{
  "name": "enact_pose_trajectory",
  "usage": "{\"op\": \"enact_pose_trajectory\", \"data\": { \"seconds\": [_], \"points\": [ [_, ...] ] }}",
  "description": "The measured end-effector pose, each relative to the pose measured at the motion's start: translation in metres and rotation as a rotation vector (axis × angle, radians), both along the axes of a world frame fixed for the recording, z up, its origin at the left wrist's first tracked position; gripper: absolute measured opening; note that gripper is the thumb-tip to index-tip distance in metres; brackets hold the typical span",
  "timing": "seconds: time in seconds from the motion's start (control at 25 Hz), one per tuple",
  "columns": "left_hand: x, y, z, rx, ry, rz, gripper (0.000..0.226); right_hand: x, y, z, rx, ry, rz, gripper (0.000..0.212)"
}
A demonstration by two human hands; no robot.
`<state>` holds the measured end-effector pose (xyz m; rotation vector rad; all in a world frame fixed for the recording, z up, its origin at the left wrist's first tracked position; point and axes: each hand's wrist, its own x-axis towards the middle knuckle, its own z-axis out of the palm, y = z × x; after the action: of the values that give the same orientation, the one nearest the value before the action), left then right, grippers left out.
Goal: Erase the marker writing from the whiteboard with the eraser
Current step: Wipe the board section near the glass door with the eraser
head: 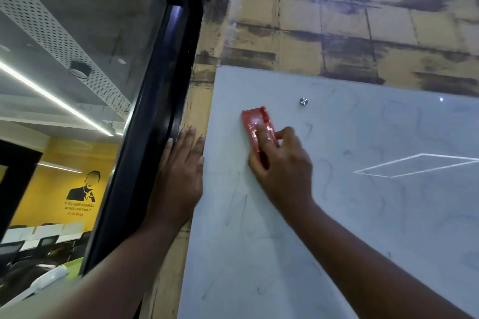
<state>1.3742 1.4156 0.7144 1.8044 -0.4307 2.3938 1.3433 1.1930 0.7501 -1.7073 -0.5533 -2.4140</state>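
Observation:
A pale grey whiteboard [363, 215] hangs on the wall and fills the right half of the view. Faint smeared marker strokes [308, 129] remain on it in several places. A red eraser [255, 124] is pressed flat on the board near its upper left corner. My right hand [282, 163] grips the eraser's lower end, fingers over its back. My left hand [181, 171] lies flat, fingers spread, on the wall strip beside the board's left edge, holding nothing.
A black window frame [155, 111] runs down left of my left hand, with glass looking into an office with a yellow wall. A metal mounting stud [303, 101] sits just right of the eraser. Brown brick-pattern wall [337, 21] lies above the board.

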Motion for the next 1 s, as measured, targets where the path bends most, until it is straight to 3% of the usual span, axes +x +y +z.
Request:
{"op": "enact_pose_trajectory", "data": {
  "seconds": [0.12,0.24,0.52,0.72,1.0],
  "points": [
    [-0.004,0.0,-0.003,0.002,0.02,-0.001,0.05,0.002,0.005,-0.03,-0.212,-0.029,-0.04,0.053],
    [-0.006,0.0,-0.003,0.008,0.043,-0.006,0.051,-0.001,-0.013,-0.031,-0.284,-0.051,-0.109,0.052],
    [-0.01,-0.001,-0.016,0.0,0.06,-0.043,0.049,-0.005,-0.083,-0.021,0.02,0.028,-0.146,0.052],
    [-0.013,-0.001,-0.016,0.002,0.075,-0.057,0.049,-0.014,-0.057,-0.036,0.109,0.087,-0.069,0.044],
    [-0.021,-0.004,-0.034,-0.031,0.153,-0.108,0.048,-0.014,-0.006,-0.101,-0.246,0.091,-0.064,0.042]
  ]
}}
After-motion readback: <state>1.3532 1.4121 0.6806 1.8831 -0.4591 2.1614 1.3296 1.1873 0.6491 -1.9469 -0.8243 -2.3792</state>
